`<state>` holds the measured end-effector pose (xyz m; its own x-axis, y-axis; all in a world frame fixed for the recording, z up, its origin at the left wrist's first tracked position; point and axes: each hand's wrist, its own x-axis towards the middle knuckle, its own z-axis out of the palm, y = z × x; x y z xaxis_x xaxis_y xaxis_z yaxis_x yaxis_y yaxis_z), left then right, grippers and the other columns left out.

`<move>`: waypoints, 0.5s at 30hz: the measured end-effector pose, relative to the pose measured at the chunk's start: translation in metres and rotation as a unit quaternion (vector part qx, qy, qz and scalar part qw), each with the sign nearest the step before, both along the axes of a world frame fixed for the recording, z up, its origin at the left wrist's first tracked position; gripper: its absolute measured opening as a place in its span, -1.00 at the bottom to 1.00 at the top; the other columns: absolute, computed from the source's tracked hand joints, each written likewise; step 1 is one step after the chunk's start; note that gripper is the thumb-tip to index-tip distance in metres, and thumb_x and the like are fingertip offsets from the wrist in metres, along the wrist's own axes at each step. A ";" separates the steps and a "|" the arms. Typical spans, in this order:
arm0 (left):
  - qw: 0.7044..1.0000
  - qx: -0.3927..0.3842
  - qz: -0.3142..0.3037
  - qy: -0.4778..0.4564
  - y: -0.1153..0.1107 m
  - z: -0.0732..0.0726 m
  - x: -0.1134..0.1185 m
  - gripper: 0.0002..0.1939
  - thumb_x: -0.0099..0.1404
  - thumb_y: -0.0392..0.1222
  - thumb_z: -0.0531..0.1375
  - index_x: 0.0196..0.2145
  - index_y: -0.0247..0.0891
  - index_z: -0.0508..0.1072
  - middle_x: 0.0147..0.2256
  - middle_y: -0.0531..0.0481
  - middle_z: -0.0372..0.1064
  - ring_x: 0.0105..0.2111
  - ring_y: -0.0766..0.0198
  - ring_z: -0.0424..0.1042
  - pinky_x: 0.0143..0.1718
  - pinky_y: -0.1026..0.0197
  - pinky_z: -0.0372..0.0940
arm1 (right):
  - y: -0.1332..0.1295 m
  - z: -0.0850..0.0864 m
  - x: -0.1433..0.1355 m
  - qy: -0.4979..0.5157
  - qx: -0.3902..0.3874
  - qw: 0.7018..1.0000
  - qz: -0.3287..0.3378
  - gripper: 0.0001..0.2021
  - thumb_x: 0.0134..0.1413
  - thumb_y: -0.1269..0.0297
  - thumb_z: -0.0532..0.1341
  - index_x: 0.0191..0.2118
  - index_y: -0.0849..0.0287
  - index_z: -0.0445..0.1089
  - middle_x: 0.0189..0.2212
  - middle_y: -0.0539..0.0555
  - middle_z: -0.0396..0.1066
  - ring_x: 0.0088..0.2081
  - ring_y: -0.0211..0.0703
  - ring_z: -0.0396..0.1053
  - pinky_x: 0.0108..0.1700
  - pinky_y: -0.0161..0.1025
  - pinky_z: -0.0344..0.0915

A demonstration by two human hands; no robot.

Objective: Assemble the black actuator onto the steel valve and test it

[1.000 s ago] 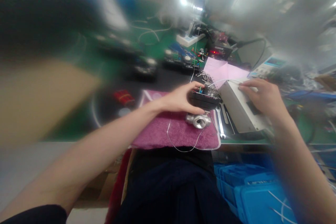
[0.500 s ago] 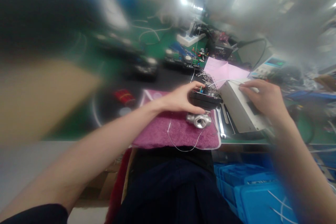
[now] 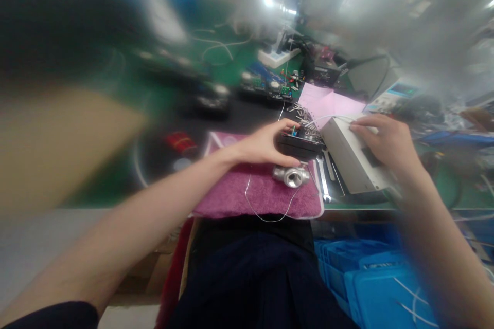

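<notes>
hands both busy from where i'm watching: left hand (image 3: pixel 266 145) clamped on black module (image 3: pixel 300 143) atop pink towel (image 3: pixel 247 193), steadying it; right hand (image 3: pixel 386 145) gripping white box (image 3: pixel 349 157) beside.

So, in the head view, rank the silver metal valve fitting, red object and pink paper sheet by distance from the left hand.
1. Silver metal valve fitting, just below the left hand.
2. Pink paper sheet, beyond, to its right.
3. Red object, off to its left.

Shiny bare metal valve body (image 3: pixel 290 176) just under the left fingers, sitting on a fuzzy pink cloth towel (image 3: pixel 247 193).
</notes>
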<state>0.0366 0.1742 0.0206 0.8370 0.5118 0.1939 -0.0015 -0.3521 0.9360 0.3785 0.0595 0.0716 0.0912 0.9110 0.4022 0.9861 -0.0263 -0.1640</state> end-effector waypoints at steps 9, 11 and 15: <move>1.000 0.028 -0.007 -0.007 0.002 -0.001 -0.001 -0.06 -0.01 0.09 0.53 0.27 -0.14 0.31 0.24 -0.18 0.36 0.16 -0.06 0.43 0.25 -0.09 0.28 | -0.004 -0.003 -0.002 0.006 0.009 1.000 0.006 -0.78 0.30 0.06 0.26 -0.13 -0.02 0.62 -0.09 0.07 0.63 -0.07 0.06 0.55 0.03 0.00 0.39; 0.999 0.023 -0.026 -0.013 0.002 0.001 -0.003 -0.07 0.01 0.05 0.52 0.28 -0.13 0.29 0.23 -0.16 0.36 0.15 -0.03 0.44 0.24 -0.05 0.30 | -0.006 -0.002 -0.006 0.009 0.014 1.000 0.013 -0.80 0.31 0.07 0.25 -0.13 -0.04 0.62 -0.10 0.07 0.63 -0.06 0.07 0.55 0.04 0.01 0.39; 0.997 0.005 -0.075 -0.020 0.001 0.011 -0.006 -0.08 0.00 -0.01 0.53 0.27 -0.09 0.29 0.22 -0.13 0.39 0.16 -0.03 0.46 0.23 -0.03 0.32 | -0.011 0.003 -0.017 0.013 0.044 0.999 0.009 -0.80 0.33 0.09 0.22 -0.13 -0.07 0.61 -0.11 0.08 0.62 -0.05 0.10 0.55 0.06 0.06 0.40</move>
